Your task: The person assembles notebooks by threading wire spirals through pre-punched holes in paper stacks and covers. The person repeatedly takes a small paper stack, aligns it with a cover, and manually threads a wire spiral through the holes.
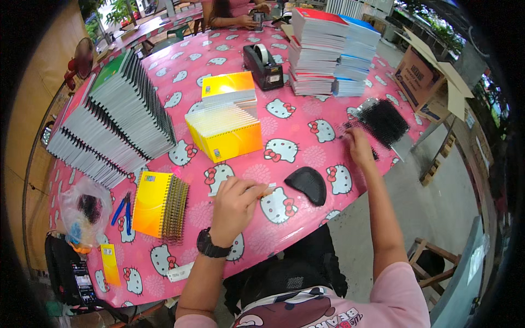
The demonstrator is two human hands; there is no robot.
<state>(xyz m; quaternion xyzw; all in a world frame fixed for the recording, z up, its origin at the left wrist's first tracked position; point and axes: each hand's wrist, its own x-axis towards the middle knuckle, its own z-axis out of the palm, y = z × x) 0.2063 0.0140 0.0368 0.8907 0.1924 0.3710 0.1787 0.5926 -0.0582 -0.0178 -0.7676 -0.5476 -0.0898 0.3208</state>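
Here the left hand (234, 205) lies curled on the glossy pink cartoon-print tablecloth (298, 123), fingers pinched on a thin white strip (240, 189). To its left sits a small stack of yellow notebooks (158, 205) with dark wire spirals. The right hand (358, 145) reaches far right — fingertips closed on a black spiral wire (374, 153) just beside the bristly pile of black binding coils (383, 121). A domed black mesh pad (308, 183) lies between the hands.
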